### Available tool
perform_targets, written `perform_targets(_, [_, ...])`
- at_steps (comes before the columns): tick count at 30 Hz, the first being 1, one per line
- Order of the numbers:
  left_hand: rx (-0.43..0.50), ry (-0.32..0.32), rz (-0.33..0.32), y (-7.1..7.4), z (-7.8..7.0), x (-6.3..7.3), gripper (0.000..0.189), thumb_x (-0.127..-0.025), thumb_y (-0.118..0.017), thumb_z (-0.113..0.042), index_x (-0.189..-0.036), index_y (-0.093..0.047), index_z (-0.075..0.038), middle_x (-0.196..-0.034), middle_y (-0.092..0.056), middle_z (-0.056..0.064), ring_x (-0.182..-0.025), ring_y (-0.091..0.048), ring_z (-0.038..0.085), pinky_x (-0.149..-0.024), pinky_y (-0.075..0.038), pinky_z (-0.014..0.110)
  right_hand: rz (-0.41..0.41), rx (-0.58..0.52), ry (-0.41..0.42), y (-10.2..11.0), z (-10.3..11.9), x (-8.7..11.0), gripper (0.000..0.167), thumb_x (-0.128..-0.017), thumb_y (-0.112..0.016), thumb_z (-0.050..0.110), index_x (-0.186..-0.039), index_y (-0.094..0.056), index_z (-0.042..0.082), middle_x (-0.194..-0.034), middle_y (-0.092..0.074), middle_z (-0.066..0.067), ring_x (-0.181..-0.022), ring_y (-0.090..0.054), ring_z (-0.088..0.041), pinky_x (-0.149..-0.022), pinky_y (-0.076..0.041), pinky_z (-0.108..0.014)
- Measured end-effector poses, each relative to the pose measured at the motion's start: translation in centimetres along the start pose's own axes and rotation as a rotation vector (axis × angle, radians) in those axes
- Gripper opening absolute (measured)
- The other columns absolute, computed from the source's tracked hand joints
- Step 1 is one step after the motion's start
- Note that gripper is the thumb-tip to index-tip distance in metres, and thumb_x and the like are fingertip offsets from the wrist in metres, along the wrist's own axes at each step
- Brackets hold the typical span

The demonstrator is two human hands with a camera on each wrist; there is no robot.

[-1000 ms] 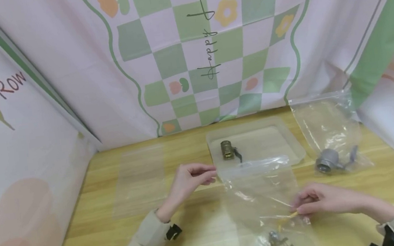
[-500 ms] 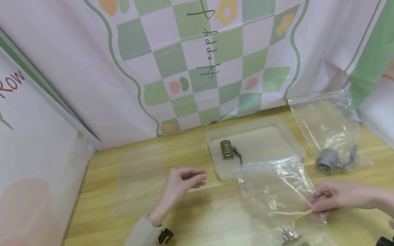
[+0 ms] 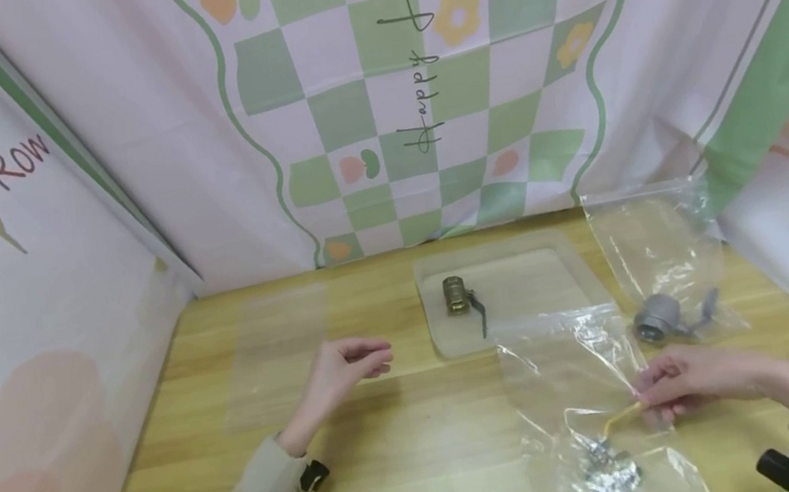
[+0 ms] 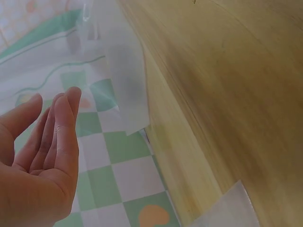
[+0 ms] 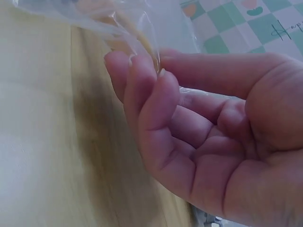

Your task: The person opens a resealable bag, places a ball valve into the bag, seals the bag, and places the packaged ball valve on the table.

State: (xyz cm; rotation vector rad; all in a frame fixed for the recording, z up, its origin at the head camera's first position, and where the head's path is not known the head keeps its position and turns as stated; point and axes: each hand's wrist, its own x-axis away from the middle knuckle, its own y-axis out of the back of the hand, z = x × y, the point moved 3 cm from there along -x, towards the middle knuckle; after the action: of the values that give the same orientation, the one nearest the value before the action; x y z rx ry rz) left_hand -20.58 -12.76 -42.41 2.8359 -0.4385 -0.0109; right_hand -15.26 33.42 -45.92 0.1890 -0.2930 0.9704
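My right hand (image 3: pixel 712 378) pinches the right side of a clear zip-lock bag (image 3: pixel 563 365) together with the end of a yellow lever handle (image 3: pixel 621 417). That handle belongs to a metal ball valve (image 3: pixel 611 469) inside the bag, partly veiled by glare. The right wrist view shows thumb and fingertips meeting on the yellow handle (image 5: pixel 139 35) through the plastic. To the left, my left hand (image 3: pixel 333 375) hovers over the table with loosely bent fingers, holding nothing. In the left wrist view, the left hand (image 4: pixel 49 156) has its thumb apart from the fingers.
Behind the held bag is a shallow translucent tray (image 3: pixel 529 286) with a brass valve (image 3: pixel 455 295) having a dark lever. At right, another zip-lock bag (image 3: pixel 654 235) contains a grey valve (image 3: pixel 658 317). Flat clear bags (image 3: pixel 274 355) lie on the left side of the wooden table (image 3: pixel 410 462).
My right hand has carried the bag with its valve to the right, away from in front of the tray's left part. My left hand has drawn back leftward from the bag's edge.
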Motion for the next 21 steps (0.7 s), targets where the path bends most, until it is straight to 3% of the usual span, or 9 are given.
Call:
perform_targets(10, [0.011,0.003,0.009,0.1,0.3,0.0,0.028,-0.09,-0.071,-0.009,-0.111,-0.069,0.008,-0.105,-0.073,0.027,-0.088,-0.076,0.031,-0.079,-0.064,0.031,-0.125,0.058,-0.073,1.7,-0.1,1.3,0.024,-0.103,-0.046,0.007,-0.111,-0.052,-0.015,-0.089,-0.072,0.001,-0.069,-0.061,0.002,-0.06,-0.054,-0.011])
perform_targets(21, [0.014,0.004,0.013,0.1,0.4,0.1,0.027,-0.09,-0.071,-0.008,-0.11,-0.069,0.009,-0.105,-0.073,0.027,-0.087,-0.076,0.032,-0.08,-0.064,0.034,-0.121,0.04,-0.062,1.8,-0.1,1.3,0.027,-0.103,-0.045,0.005,-0.104,-0.055,-0.02,-0.082,-0.071,0.009,-0.066,-0.058,0.006,-0.056,-0.049,-0.006])
